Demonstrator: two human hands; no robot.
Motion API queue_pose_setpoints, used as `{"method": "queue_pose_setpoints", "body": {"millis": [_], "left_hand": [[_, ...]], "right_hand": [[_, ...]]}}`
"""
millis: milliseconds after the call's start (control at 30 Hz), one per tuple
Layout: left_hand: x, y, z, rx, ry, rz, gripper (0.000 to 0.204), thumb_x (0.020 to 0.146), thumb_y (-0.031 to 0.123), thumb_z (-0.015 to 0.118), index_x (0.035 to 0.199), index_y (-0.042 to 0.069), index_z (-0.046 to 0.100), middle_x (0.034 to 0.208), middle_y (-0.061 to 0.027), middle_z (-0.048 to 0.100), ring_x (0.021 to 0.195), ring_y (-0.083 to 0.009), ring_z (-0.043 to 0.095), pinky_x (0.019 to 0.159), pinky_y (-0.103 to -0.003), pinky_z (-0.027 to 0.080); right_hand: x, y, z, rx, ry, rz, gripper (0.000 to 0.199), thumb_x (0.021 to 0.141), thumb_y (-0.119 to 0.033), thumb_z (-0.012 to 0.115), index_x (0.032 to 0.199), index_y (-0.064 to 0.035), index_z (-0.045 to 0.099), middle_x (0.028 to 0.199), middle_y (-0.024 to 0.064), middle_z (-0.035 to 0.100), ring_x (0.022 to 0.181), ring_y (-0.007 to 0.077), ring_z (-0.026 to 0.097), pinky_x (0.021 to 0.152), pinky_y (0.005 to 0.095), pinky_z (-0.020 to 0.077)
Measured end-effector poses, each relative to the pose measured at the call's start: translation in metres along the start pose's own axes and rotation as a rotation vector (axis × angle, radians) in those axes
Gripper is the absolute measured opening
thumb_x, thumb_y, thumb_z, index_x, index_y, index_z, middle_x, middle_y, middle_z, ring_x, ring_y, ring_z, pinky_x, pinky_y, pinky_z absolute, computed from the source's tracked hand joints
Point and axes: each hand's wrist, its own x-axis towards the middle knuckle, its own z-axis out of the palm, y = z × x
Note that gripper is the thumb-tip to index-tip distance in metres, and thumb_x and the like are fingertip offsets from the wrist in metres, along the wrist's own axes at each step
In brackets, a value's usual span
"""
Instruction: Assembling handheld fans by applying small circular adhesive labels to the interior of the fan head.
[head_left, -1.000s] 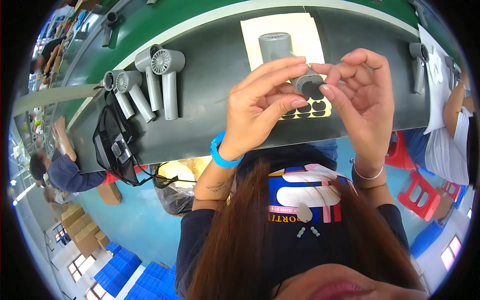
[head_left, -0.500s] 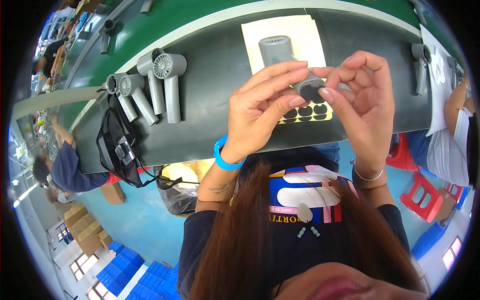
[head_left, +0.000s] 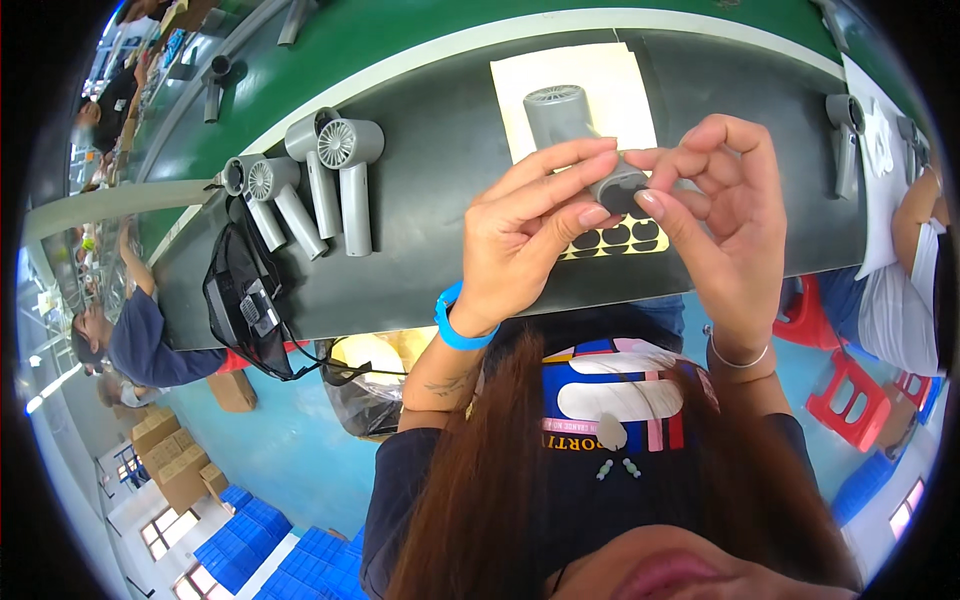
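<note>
My left hand (head_left: 525,215) is wrapped round the handle of a grey handheld fan. Its round vented head (head_left: 557,112) points away from me, and the handle's end faces me. On that end sits a black round sticker (head_left: 622,196). The thumb of my right hand (head_left: 728,215) presses at the sticker's right edge, with the index finger against the handle and the other fingers curled. Just below the hands, part of a yellow sticker sheet (head_left: 655,247) with several black round stickers shows; my hands hide the rest.
Several grey fans (head_left: 350,190) lie on the dark table (head_left: 430,130) at left, near a black mesh bag (head_left: 240,285). Pale yellow paper (head_left: 625,90) lies beyond my hands. A fan (head_left: 845,145) and another person's arm (head_left: 912,215) are at right. Red stools (head_left: 850,400) stand below.
The whole view has shifted slightly, with the table lower in the picture. Both hands keep nearly the same hold on the fan and sticker.
</note>
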Motion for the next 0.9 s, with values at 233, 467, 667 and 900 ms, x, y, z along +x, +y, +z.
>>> {"method": "queue_pose_setpoints", "body": {"millis": [233,467,667,900], "left_hand": [[-0.0004,-0.0013,0.0018,-0.032,0.006,0.014,0.029,0.087,0.000,0.057,0.115,-0.003,0.058,0.123,-0.0210,0.051,0.105,-0.0268,0.058,0.080,-0.037,0.058],[0.0002,-0.0005,0.0024,-0.066,0.003,0.007,0.030,0.086,-0.001,0.058,0.115,-0.004,0.058,0.124,-0.0214,0.050,0.107,-0.0272,0.056,0.081,-0.039,0.058],[-0.0025,-0.0005,0.0022,-0.089,0.016,-0.011,0.031,0.085,-0.007,0.057,0.115,-0.004,0.058,0.125,-0.0171,0.050,0.099,-0.0219,0.061,0.082,-0.031,0.056],[-0.0028,0.0053,0.0047,-0.131,0.010,-0.035,0.031,0.084,-0.010,0.056,0.114,-0.006,0.058,0.124,-0.0184,0.050,0.101,-0.0228,0.059,0.083,-0.034,0.056]], "right_hand": [[-0.0009,-0.0009,-0.0001,-0.004,-0.002,0.000,0.040,0.080,0.013,0.058,0.112,-0.0015,0.038,0.088,0.0091,0.057,0.102,0.0222,0.060,0.083,0.0269,0.0499],[-0.0005,-0.0033,-0.0016,-0.050,-0.020,-0.007,0.040,0.080,0.011,0.059,0.112,-0.0022,0.038,0.089,0.0091,0.058,0.101,0.0211,0.060,0.081,0.0268,0.0508],[-0.0013,-0.0037,0.0004,-0.072,-0.021,-0.005,0.041,0.079,0.011,0.058,0.112,-0.0023,0.038,0.089,0.0089,0.058,0.099,0.0201,0.060,0.079,0.0261,0.0508],[-0.0040,-0.0092,0.0049,-0.098,0.024,-0.002,0.041,0.078,0.012,0.057,0.111,-0.0024,0.038,0.089,0.0081,0.057,0.099,0.0188,0.060,0.078,0.0254,0.0510]]}}
